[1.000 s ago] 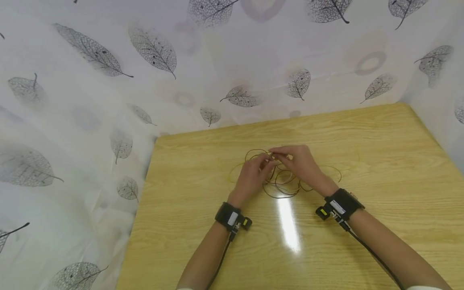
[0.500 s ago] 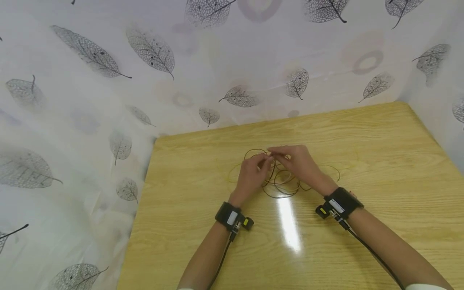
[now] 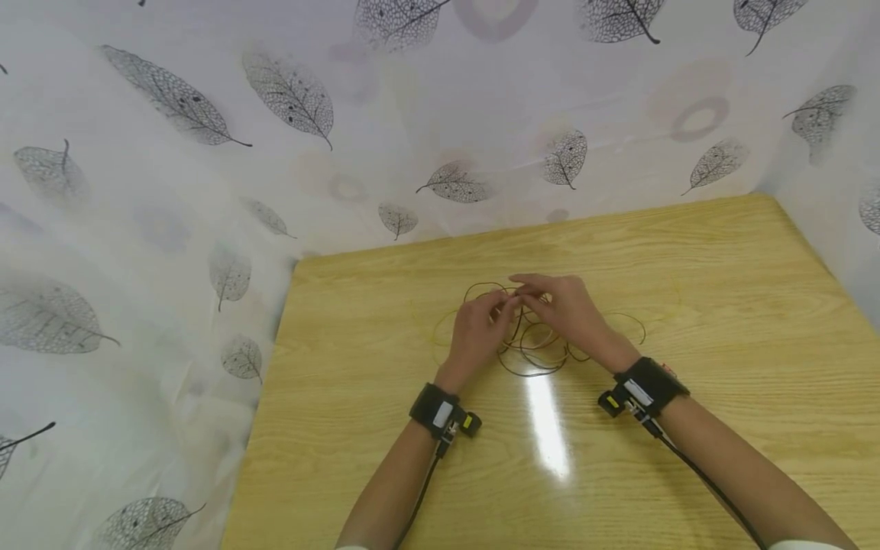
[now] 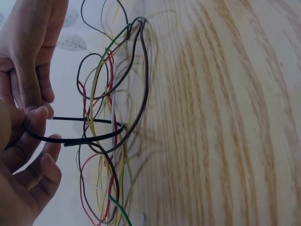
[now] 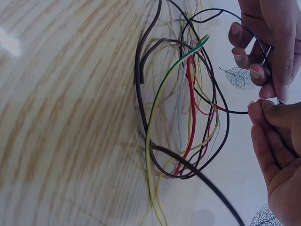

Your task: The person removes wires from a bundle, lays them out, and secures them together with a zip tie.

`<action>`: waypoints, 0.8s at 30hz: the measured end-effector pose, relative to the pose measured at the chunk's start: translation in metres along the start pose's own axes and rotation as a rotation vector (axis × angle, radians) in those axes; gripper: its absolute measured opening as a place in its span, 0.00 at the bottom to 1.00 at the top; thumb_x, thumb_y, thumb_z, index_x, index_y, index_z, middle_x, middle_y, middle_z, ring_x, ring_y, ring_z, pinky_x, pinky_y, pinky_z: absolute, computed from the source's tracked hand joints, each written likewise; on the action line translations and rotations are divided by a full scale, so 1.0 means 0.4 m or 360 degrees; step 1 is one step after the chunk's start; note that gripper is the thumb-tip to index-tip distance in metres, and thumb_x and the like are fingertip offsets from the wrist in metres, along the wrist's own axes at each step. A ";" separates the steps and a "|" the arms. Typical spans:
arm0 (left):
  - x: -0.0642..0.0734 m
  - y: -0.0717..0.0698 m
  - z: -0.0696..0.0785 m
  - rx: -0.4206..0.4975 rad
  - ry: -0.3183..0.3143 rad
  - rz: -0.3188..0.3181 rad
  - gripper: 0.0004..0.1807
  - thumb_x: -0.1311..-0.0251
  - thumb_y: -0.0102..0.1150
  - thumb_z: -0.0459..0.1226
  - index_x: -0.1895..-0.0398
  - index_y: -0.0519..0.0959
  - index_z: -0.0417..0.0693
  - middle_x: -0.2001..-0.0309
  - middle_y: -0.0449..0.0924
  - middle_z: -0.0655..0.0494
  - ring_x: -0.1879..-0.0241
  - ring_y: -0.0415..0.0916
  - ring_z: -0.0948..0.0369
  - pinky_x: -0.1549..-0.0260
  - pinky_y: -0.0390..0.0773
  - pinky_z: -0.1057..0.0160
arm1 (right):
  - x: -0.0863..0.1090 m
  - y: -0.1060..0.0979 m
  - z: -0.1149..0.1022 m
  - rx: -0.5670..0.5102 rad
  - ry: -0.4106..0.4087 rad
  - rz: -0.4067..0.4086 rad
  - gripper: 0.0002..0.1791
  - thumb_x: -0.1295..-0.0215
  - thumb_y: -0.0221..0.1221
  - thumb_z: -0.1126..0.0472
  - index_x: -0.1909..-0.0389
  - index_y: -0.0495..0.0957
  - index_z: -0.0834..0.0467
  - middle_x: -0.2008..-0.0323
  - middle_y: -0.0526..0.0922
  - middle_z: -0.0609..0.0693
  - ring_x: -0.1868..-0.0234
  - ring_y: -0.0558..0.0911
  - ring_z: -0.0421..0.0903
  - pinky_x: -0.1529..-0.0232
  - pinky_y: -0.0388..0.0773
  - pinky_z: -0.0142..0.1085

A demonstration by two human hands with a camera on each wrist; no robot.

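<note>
My left hand (image 3: pixel 477 328) and right hand (image 3: pixel 574 309) meet fingertip to fingertip above a loose tangle of wires on the table. Both pinch one thin black wire (image 4: pixel 70 140), which bends into a loop below the fingers. In the right wrist view the same black wire (image 5: pixel 256 35) arcs up past my left fingers. Thumbs and index fingers cover the pinched spot. Around and under it lie a brown wire (image 4: pixel 146 70), a green-yellow wire (image 5: pixel 164 84), a red wire (image 5: pixel 192 89) and a white wire (image 5: pixel 182 94), coiled across one another.
The wood-grain table (image 3: pixel 344 382) has a bright light reflection (image 3: pixel 548 428) in front of the hands. A leaf-printed curtain (image 3: pixel 385 114) encloses its back and sides. Each wrist wears a black camera strap (image 3: pixel 433 410) with a cable along the forearm.
The hands stay almost in place. My left fingertips have risen slightly toward the right ones, and my right index finger has lifted a little. The wire coils barely shift.
</note>
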State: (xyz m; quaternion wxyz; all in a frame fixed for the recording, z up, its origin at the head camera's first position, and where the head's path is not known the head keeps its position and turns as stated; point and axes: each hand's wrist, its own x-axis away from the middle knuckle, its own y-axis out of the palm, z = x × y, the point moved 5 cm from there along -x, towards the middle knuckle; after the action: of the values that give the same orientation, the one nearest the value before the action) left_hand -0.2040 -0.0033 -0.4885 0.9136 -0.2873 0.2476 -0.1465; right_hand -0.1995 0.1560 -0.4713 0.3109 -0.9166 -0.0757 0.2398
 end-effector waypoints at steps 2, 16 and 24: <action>0.000 0.000 0.000 -0.0024 -0.0003 -0.0011 0.15 0.23 0.56 0.42 0.62 0.86 0.42 0.74 0.84 0.57 0.77 0.78 0.69 0.78 0.76 0.73 | -0.001 0.000 -0.003 -0.0002 -0.0018 -0.0001 0.20 0.32 0.65 0.70 0.40 0.82 0.60 0.57 0.90 0.55 0.73 0.85 0.43 0.85 0.65 0.30; 0.000 0.003 -0.010 -0.0063 -0.0150 -0.0066 0.12 0.25 0.56 0.38 0.61 0.87 0.44 0.74 0.83 0.61 0.78 0.74 0.69 0.77 0.74 0.73 | -0.003 0.008 -0.002 0.0036 -0.0059 -0.0046 0.07 0.30 0.64 0.66 0.55 0.87 0.57 0.58 0.90 0.50 0.69 0.86 0.43 0.72 0.80 0.35; -0.005 0.012 -0.022 0.0037 -0.0238 -0.0078 0.12 0.28 0.55 0.37 0.63 0.89 0.48 0.74 0.84 0.61 0.82 0.71 0.69 0.82 0.68 0.72 | -0.016 0.002 -0.040 0.0162 -0.0151 0.0010 0.03 0.31 0.64 0.70 0.62 0.82 0.59 0.56 0.83 0.51 0.57 0.82 0.48 0.58 0.81 0.43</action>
State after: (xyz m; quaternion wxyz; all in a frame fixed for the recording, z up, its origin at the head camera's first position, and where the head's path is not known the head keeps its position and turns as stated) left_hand -0.2100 -0.0027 -0.4969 0.9290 -0.2927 0.1700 -0.1497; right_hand -0.1975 0.1450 -0.4583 0.3525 -0.8874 -0.0752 0.2876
